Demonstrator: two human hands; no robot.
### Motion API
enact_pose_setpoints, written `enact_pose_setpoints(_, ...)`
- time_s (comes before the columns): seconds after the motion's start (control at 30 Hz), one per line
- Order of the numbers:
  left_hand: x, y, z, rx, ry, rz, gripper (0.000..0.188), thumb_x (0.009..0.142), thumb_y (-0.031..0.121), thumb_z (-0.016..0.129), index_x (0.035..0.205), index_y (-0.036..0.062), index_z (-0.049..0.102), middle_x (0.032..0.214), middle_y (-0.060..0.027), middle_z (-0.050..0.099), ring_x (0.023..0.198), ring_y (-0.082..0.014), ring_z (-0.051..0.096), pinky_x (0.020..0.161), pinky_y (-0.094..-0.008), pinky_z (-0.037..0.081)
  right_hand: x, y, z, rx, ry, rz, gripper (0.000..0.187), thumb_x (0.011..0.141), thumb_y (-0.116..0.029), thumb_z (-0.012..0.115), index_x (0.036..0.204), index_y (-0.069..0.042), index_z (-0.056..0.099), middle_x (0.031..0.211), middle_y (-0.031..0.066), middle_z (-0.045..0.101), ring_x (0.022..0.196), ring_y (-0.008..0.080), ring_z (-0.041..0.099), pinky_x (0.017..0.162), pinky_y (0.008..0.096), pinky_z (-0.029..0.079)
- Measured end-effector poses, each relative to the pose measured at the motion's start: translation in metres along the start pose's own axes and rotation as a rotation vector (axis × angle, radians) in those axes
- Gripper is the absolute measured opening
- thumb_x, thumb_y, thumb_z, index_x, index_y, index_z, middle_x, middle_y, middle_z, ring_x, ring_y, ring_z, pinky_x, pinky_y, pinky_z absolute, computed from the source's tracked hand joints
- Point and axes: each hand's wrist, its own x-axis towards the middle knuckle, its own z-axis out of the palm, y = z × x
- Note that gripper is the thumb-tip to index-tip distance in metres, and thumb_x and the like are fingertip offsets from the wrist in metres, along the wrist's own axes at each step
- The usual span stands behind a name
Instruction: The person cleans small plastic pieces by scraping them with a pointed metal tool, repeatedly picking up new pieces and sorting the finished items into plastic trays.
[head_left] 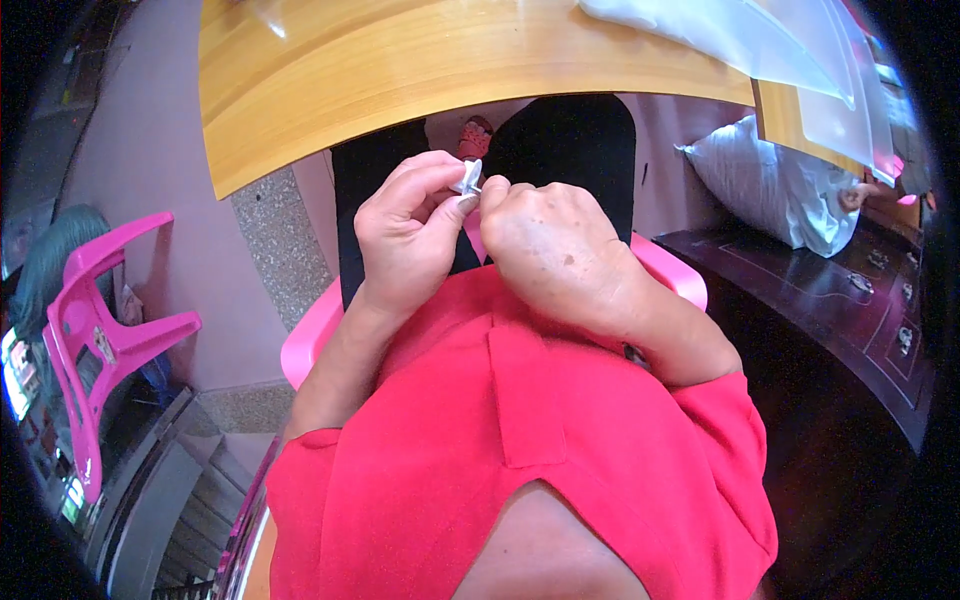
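Note:
My left hand (408, 228) is closed in a pinch, thumb against fingers, on a small shiny whitish piece (467, 177). That piece looks like clear plastic or metal; its exact kind is too small to tell. Close beside it, my right hand (560, 250) is curled shut with its back turned up. The right thumb and forefinger meet at the piece's right side, where a short thin silvery bit shows. Whatever the right fingers grip is mostly hidden behind them. Both hands are held above my lap, short of the table's edge.
A yellow wooden table (400, 75) spans the far side, with clear plastic bags (740, 50) at its right. A stuffed white sack (770, 185) lies on a dark carved surface (840, 300) to the right. At the left is a pink plastic stool (120, 345); a pink chair (310, 335) is under me.

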Motion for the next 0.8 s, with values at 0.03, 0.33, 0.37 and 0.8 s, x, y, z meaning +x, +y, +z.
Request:
enact_pose_setpoints(0.03,0.000,-0.001,0.001,-0.091,0.009,-0.023,0.023,0.077,-0.016,0.062,0.098,-0.0059,0.061,0.099,-0.0112,0.062,0.086,-0.0135,0.061,0.074,-0.0245,0.054,0.000,0.000,-0.002,-0.016,-0.021,-0.003,0.016,0.074,-0.007,0.056,0.083,0.005,0.062,0.072,0.0179,0.063,0.065,0.0293,0.067,0.055,0.0381,0.054)
enact_pose_setpoints(0.33,0.009,0.005,-0.011,-0.487,-0.110,-0.252,0.025,0.084,-0.006,0.061,0.110,-0.0057,0.059,0.103,-0.0130,0.063,0.091,-0.0167,0.062,0.079,-0.0293,0.054,-0.018,0.022,-0.006,0.311,0.238,0.077,0.029,0.075,0.002,0.058,0.104,0.000,0.059,0.069,0.0150,0.057,0.061,0.0345,0.059,0.053,0.0418,0.047)
enact_pose_setpoints(0.37,0.008,0.005,-0.011,-0.510,-0.118,-0.247,0.026,0.085,-0.004,0.061,0.111,-0.0057,0.058,0.104,-0.0136,0.063,0.091,-0.0175,0.062,0.079,-0.0301,0.054,-0.020,0.021,-0.008,0.312,0.237,0.077,0.029,0.075,0.002,0.058,0.104,0.000,0.059,0.069,0.0150,0.057,0.061,0.0345,0.059,0.053,0.0418,0.047)
enact_pose_setpoints(0.8,0.004,0.010,-0.009,-0.523,-0.128,-0.316,0.027,0.090,0.002,0.057,0.116,-0.0052,0.058,0.105,-0.0141,0.062,0.086,-0.0166,0.062,0.074,-0.0273,0.053,-0.025,0.011,-0.005,0.005,0.317,0.023,0.008,0.074,-0.010,0.057,0.079,-0.004,0.055,0.066,0.0082,0.056,0.060,0.0226,0.061,0.051,0.0340,0.050)
